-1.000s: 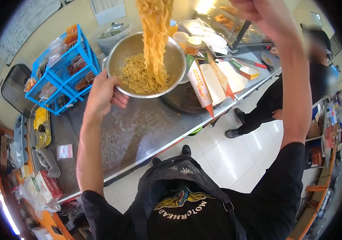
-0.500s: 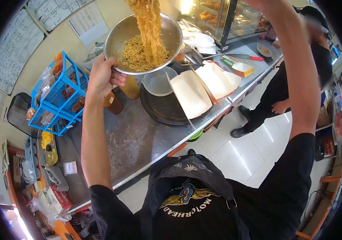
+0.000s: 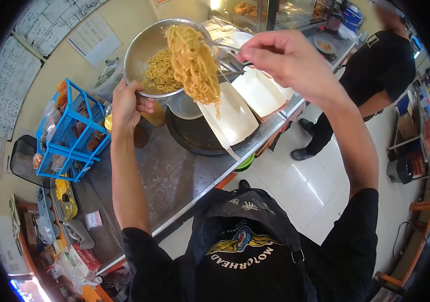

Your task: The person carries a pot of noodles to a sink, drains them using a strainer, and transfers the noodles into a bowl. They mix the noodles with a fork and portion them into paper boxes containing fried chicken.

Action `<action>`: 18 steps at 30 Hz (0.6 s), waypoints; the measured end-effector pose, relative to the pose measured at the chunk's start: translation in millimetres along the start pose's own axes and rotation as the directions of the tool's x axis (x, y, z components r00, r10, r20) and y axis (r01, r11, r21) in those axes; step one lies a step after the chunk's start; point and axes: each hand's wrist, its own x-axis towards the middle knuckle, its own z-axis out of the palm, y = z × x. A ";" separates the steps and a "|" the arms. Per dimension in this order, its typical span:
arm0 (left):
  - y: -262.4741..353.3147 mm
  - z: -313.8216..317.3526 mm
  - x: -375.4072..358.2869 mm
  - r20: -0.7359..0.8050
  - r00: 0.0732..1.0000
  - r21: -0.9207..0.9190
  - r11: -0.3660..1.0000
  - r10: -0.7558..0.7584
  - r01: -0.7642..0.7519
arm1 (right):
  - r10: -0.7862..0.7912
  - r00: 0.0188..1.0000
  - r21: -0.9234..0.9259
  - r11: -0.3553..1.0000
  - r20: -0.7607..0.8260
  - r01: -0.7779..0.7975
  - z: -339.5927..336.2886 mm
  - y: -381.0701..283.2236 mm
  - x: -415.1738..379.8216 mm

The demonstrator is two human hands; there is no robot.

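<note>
My left hand (image 3: 128, 103) grips the near left rim of a metal bowl (image 3: 137, 55), which is tilted and has noodles (image 3: 162, 70) inside. In my right hand (image 3: 285, 58) is a metal utensil (image 3: 223, 46), its far end hidden in a hanging clump of noodles (image 3: 193, 65). The clump is at the bowl's right edge, and its lower strands reach over an open paper box (image 3: 232, 118). A second open box (image 3: 258, 94) stands just right of that one. Below the bowl, a clear plastic container (image 3: 184, 106) rests on a round black tray (image 3: 187, 132).
Blue baskets (image 3: 74, 133) with packets stand left on the metal counter (image 3: 162, 186). Bottles are behind my left wrist. A glass display case (image 3: 295, 15) is at the back. Another person (image 3: 388, 65) in black stands on the right. Yellow food sits in a tray (image 3: 66, 199) at the left.
My right hand has come down from high up, and the noodle clump has moved from above the bowl to its right edge, toward the boxes. The bowl is more tilted.
</note>
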 end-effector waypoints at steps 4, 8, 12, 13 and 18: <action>-5.1 -5.1 -7.4 0.039 0.999 0.048 0.998 -0.035 0.033 | 0.021 1.000 -0.130 0.991 -0.005 -0.021 7.6 -5.2 19.2; -12.4 -22.6 -18.8 0.018 0.997 0.063 0.996 -0.071 0.069 | -0.267 0.964 -0.132 0.956 -0.019 0.262 0.0 -38.5 55.4; -16.7 -42.8 -36.7 -0.013 0.996 0.005 0.996 -0.088 0.088 | -0.130 0.991 -0.171 0.977 -0.004 0.128 18.6 -72.9 70.2; -17.3 -45.5 -43.5 -0.038 0.996 -0.008 0.997 -0.081 0.081 | -0.264 0.961 -0.249 0.929 0.076 0.275 32.1 -54.3 86.5; -27.5 -65.5 -77.0 -0.131 0.985 -0.051 0.993 -0.108 0.102 | -0.186 0.905 -0.612 0.682 0.383 0.400 100.9 -12.3 58.3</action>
